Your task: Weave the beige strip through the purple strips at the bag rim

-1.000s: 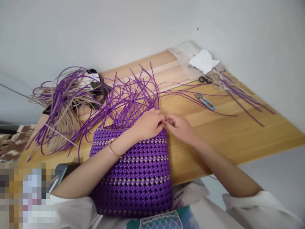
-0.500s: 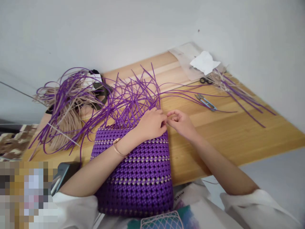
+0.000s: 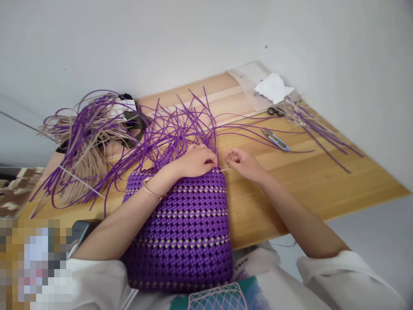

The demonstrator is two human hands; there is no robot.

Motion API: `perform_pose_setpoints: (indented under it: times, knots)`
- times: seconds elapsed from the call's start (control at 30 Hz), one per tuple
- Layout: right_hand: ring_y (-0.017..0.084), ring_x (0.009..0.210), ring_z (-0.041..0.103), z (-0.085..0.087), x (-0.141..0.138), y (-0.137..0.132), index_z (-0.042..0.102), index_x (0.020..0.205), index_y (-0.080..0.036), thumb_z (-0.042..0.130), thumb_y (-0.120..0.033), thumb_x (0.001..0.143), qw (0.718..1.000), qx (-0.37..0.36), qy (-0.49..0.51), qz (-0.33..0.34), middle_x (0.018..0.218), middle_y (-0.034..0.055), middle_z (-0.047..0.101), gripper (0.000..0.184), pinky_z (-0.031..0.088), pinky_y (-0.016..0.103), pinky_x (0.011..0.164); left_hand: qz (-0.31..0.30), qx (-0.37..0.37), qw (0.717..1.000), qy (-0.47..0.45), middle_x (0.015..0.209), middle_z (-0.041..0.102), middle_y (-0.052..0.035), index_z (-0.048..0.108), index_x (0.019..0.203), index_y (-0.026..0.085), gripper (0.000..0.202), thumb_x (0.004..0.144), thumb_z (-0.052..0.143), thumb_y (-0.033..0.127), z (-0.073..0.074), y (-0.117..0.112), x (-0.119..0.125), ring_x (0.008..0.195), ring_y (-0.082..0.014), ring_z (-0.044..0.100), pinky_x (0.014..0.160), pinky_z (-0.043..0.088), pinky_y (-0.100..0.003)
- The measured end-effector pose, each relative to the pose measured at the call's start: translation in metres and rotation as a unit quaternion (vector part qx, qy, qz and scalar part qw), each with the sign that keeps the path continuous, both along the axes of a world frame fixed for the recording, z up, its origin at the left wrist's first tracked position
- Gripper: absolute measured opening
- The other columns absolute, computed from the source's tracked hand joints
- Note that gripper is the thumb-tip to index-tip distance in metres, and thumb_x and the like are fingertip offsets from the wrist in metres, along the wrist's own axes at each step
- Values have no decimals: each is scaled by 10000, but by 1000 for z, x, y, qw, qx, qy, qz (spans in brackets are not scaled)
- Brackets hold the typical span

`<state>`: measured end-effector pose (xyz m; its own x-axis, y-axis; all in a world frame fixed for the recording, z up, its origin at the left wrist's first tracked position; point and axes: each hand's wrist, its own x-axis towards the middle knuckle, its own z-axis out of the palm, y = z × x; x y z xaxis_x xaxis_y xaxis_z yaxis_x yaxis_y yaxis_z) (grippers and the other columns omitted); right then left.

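Note:
A purple woven bag (image 3: 190, 228) with beige bands stands upright at the table's near edge, against my front. Long loose purple strips (image 3: 180, 125) fan out from its top edge. Across that edge lies my left hand (image 3: 197, 161), its fingers curled in at the right top corner. My right hand (image 3: 243, 163) is just right of the corner, thumb and fingers pinched together; whatever is between them is too small to make out. A short pale strip end (image 3: 225, 169) sticks out of the corner below my right fingers.
At left lies a big bundle of purple and beige strips (image 3: 87, 168). Blue thread snips (image 3: 276, 140), black-handled scissors (image 3: 275, 111), a smaller strip bundle (image 3: 318, 127) and crumpled white paper (image 3: 274, 88) are on the right. A dark device (image 3: 84, 229) sits by my left forearm.
My hands have come slightly apart, the left shifting left and down along the bag's edge. The pale strip end at the corner now shows. The whole view has shifted a little.

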<state>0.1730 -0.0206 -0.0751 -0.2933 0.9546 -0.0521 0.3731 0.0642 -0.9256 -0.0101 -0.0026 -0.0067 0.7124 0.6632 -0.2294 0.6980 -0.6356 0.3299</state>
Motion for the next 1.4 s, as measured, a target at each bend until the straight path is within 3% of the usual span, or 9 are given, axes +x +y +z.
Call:
perform_pose_setpoints:
  times: [0.17,0.33,0.53,0.73,0.97,1.1,1.23,1.3,1.4]
  knots:
    - [105,649,459,7,-6,-8,550,756,-147,440,-323,816,993,53,-14,109,676,-5,515,216,339,231,603,-18,49,999,6,944,653,-11,655,877,209,287,746,419,109,3,2,-9,969,-174,512,902,297,-370]
    - [96,573,442,11,-16,-10,538,736,-141,524,-330,750,998,-17,49,46,609,-20,496,190,336,226,546,-73,118,990,0,856,651,-44,659,849,177,260,772,421,107,2,-1,-9,844,-153,556,787,377,-295]
    - [51,461,353,15,-15,-4,534,637,-127,577,-363,711,980,-131,112,95,492,-48,450,251,254,200,471,-106,243,960,94,788,622,-87,626,792,125,212,834,423,171,4,-4,-4,774,-197,571,683,391,-316]
    - [30,371,200,7,-12,3,532,684,-131,631,-411,668,943,-250,174,136,394,-97,338,298,106,205,403,-110,255,949,152,775,615,-100,624,789,103,194,836,443,154,8,2,2,800,-224,587,682,407,-319]
    - [29,385,196,8,-9,9,568,680,-114,635,-382,659,941,-242,149,185,410,-91,331,277,96,212,413,-109,224,958,141,757,618,-92,633,768,116,215,831,429,143,3,16,7,743,-194,587,648,411,-295]
    - [40,404,266,13,-7,5,561,659,-119,577,-375,716,963,-187,85,173,435,-70,370,263,176,201,426,-77,205,966,139,753,611,-83,637,771,120,233,813,408,111,0,20,1,739,-175,585,660,420,-278]
    - [86,538,467,16,0,-14,595,757,-139,529,-301,778,995,-14,-31,94,610,-5,562,176,326,210,521,-17,198,977,72,890,610,-82,643,925,142,324,762,379,48,5,15,-6,866,-173,573,750,437,-281]
    - [114,637,523,14,4,-27,609,897,-161,536,-265,786,987,95,-114,56,745,19,617,168,354,225,573,-11,162,987,11,941,617,-69,641,966,154,373,725,388,22,8,9,-4,931,-166,557,829,427,-284]
    - [162,766,545,9,6,-45,624,925,-163,472,-232,849,932,242,-268,27,857,67,634,183,352,261,626,-23,73,996,-41,903,653,-48,657,904,148,313,725,420,51,7,-1,8,893,-147,572,857,424,-271]
